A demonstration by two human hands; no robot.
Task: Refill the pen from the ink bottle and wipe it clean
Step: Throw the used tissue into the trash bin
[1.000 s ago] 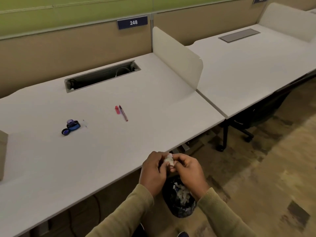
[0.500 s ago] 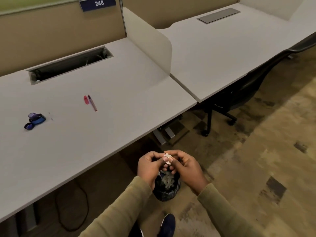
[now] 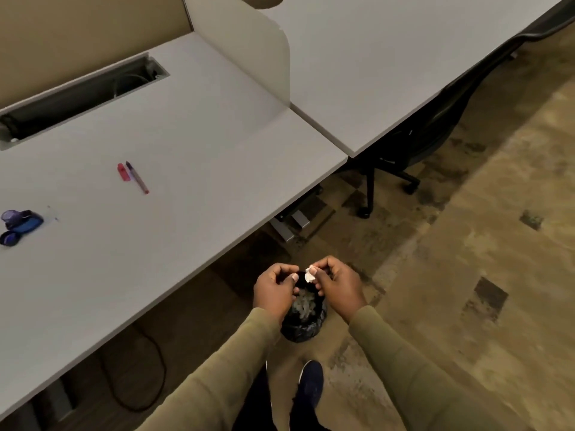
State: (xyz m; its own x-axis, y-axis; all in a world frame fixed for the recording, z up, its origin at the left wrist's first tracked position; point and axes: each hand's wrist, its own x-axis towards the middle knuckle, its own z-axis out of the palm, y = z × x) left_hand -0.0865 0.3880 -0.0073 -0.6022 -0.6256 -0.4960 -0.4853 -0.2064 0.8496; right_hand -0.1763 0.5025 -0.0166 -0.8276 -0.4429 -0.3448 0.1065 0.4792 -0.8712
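Pen [image 3: 137,177] seems finished on the counter [image 3: 193,219]; my right hand [image 3: 337,287] pinches tissue [image 3: 309,274] over bin [image 3: 303,326], left hand [image 3: 273,292] curled, empty.

Pen [image 3: 137,177]: flat on desk [image 3: 186,150], red cap [image 3: 123,172] just beside. Ink bottle [image 3: 23,222]: blue, well left. Tissue [image 3: 309,274]: crumpled, pinched by right hand [image 3: 337,286].

worktop [image 3: 186,213]: front and middle bare | on it: pen [image 3: 137,178] just beside red cap [image 3: 123,172], ink bottle [image 3: 21,223] far left, well apart | back: open cable trough [image 3: 77,98] | right: upright divider [image 3: 249,42] | floor: bin [image 3: 303,321] mouth partly covered by left hand [image 3: 275,290] and right hand [image 3: 337,289] pinching tissue [image 3: 310,274]; chair [image 3: 429,132] under next desk
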